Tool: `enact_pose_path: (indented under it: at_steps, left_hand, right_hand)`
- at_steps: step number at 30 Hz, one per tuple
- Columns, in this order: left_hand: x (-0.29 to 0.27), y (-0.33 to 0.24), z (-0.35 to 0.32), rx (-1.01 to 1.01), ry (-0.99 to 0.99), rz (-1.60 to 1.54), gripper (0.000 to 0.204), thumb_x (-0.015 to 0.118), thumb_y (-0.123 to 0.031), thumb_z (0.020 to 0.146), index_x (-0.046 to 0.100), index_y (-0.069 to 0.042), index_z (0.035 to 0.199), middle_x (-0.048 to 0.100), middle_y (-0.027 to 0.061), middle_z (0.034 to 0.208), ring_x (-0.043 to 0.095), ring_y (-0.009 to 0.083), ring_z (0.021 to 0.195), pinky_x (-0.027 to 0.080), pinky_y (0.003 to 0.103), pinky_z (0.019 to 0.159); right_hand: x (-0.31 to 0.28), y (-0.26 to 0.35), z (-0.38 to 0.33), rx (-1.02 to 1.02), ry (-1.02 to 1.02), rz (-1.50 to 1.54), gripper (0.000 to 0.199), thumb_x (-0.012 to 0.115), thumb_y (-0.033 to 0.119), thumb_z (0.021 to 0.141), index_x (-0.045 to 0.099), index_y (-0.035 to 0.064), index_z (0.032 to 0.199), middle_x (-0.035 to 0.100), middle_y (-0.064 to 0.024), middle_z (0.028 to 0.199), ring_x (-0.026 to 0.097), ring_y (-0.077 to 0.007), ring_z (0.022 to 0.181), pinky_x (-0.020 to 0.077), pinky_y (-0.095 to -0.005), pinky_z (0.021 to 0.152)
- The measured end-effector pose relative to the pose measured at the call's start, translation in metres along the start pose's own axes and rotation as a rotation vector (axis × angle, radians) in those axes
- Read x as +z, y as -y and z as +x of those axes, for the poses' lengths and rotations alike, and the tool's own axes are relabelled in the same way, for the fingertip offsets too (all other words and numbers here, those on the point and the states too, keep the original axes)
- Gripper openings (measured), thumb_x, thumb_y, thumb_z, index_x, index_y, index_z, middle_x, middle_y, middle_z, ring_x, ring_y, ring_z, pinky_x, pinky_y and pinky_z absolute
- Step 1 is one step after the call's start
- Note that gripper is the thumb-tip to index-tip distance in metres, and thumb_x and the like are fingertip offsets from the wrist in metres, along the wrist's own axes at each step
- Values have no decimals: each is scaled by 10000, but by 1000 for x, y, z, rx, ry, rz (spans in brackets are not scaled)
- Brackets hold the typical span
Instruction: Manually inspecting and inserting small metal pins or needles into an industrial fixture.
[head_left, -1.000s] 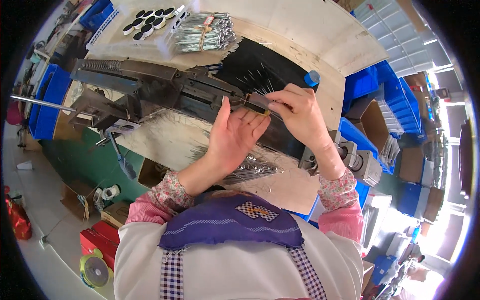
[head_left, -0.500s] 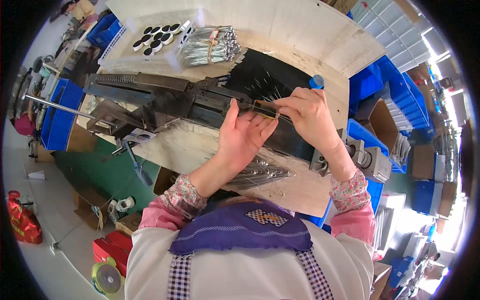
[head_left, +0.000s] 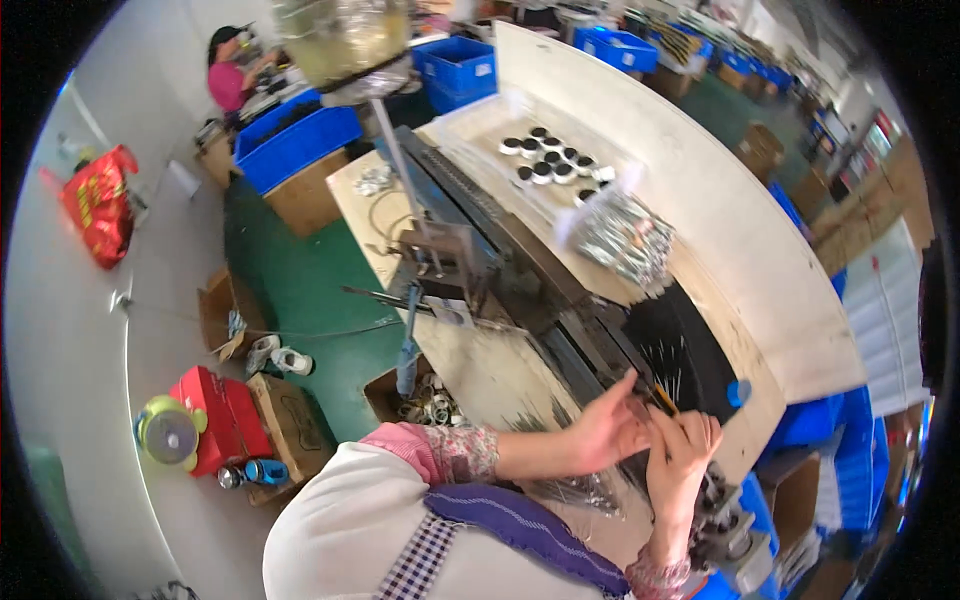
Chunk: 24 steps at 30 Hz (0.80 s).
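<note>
My left hand is beside the long dark metal machine, its thumb raised and its fingers apart, somewhat blurred. Close against it, my right hand has its thumb and fingers pinched together. What they hold is too small to make out. A thin yellow strip lies just beyond the fingertips, by the end of the machine. Several thin metal rods are on a black sheet past my hands. More thin metal rods lie below my left forearm.
A clear plastic tray holds several white, black-topped cylinders; a bundle of metal rods lies beside it. A blue cap is at right. Blue bins stand around. Far left, a co-worker sits in pink.
The view has swung left and up, so the bench appears farther right and more of the room shows. Both hands stay close together at the machine's end.
</note>
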<state>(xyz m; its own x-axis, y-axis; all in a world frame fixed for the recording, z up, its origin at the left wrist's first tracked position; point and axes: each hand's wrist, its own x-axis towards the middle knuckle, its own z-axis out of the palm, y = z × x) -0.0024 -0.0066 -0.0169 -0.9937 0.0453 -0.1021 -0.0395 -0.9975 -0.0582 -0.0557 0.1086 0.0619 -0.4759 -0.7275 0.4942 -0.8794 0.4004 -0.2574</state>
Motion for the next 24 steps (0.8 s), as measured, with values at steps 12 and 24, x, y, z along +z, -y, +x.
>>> enact_pose_path:
  at_steps: [12,24]
  left_hand:
    - [-3,1,3,-10,99,-12,442,464,-494,959,613,-81,907,645,44,910,598,174,865,483,305,827]
    - [7,-3,-2,-37,145,-53,415,473,-474,961,602,-80,968,650,63,947,611,190,915,484,316,884]
  right_hand:
    - [8,3,-6,107,8,-25,198,636,74,794,692,70,984,524,-55,939,475,-235,890,334,-408,891]
    - [11,2,-4,85,-34,-91,195,647,50,782,674,37,975,557,-85,1069,486,-278,1003,346,-431,918]
